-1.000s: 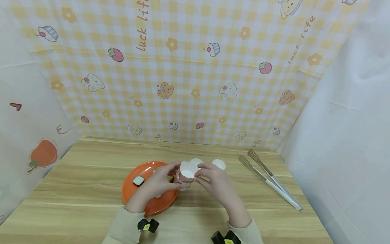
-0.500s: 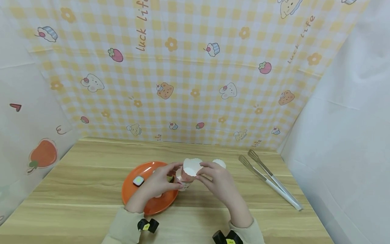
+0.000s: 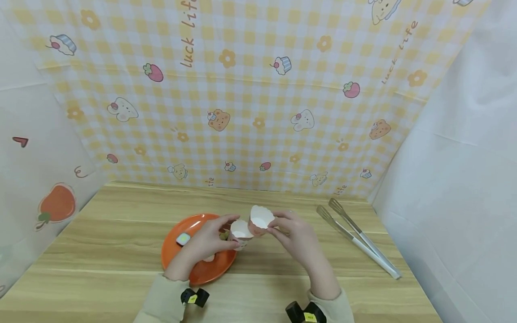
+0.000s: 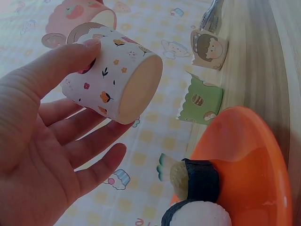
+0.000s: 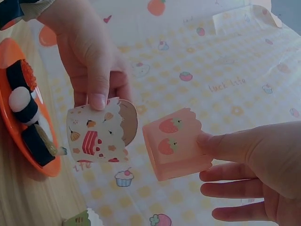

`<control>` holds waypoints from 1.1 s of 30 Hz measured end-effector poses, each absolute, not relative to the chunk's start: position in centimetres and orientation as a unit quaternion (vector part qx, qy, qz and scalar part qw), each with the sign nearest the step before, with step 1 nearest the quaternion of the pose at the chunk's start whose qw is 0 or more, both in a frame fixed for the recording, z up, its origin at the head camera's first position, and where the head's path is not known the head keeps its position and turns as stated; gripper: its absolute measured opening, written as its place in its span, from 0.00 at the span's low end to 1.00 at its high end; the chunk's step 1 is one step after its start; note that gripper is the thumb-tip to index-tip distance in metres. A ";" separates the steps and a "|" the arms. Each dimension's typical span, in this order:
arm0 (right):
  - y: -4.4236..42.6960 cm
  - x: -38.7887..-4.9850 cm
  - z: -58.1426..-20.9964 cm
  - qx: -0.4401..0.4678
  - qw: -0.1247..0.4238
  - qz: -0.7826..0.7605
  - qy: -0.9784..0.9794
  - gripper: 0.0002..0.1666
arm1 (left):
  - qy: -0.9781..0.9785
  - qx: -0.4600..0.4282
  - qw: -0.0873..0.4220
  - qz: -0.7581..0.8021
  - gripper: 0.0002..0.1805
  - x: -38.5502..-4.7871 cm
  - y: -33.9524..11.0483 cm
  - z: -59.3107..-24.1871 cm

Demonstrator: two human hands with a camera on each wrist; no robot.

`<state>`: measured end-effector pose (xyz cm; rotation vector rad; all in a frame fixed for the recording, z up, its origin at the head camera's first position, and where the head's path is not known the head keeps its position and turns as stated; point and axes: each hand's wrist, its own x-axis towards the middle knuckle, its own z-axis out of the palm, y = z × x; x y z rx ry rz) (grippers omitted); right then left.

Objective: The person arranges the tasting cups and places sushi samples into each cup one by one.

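My left hand (image 3: 210, 233) grips a white paper baking cup (image 5: 94, 134) printed with flowers and a cake slice, thumb outside its wall. The cup is tilted, its mouth facing up in the head view. A pink paper baking cup (image 5: 171, 141) with strawberries and a scalloped rim is pinched in my right hand (image 3: 292, 231) by thumb and fingers. It is held just right of the white cup, a small gap between them in the right wrist view. Under and beside my left hand lies an orange plate (image 3: 171, 258) with several sushi pieces (image 4: 200, 179).
A green baking cup (image 4: 202, 101) and a brown one with a girl's face (image 4: 209, 52) stand behind the plate. Metal tongs (image 3: 359, 240) lie at the right of the wooden table (image 3: 101, 233). A checked cloth (image 3: 258, 89) hangs behind.
The pink cup has come up out of the white one and moved right with my right hand, so the white cup's inside shows. My left hand has shifted slightly left.
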<state>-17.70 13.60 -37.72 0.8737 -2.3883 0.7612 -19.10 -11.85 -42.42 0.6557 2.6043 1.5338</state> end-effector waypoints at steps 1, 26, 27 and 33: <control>13.7 -17.8 -37.8 0.316 0.239 0.277 -0.875 0.06 | 0.843 0.211 0.023 0.495 0.39 -19.1 -11.9 -42.4; 14.0 -18.8 -38.9 0.301 0.217 0.267 -0.889 0.04 | 0.857 0.181 -0.016 0.483 0.40 -19.2 -13.0 -41.8; 14.0 -18.8 -39.0 0.300 0.216 0.267 -0.890 0.04 | 0.857 0.177 -0.014 0.485 0.40 -19.1 -13.0 -41.7; 14.1 -18.9 -39.3 0.296 0.201 0.266 -0.895 0.04 | 0.855 0.162 -0.005 0.493 0.40 -18.9 -13.2 -41.4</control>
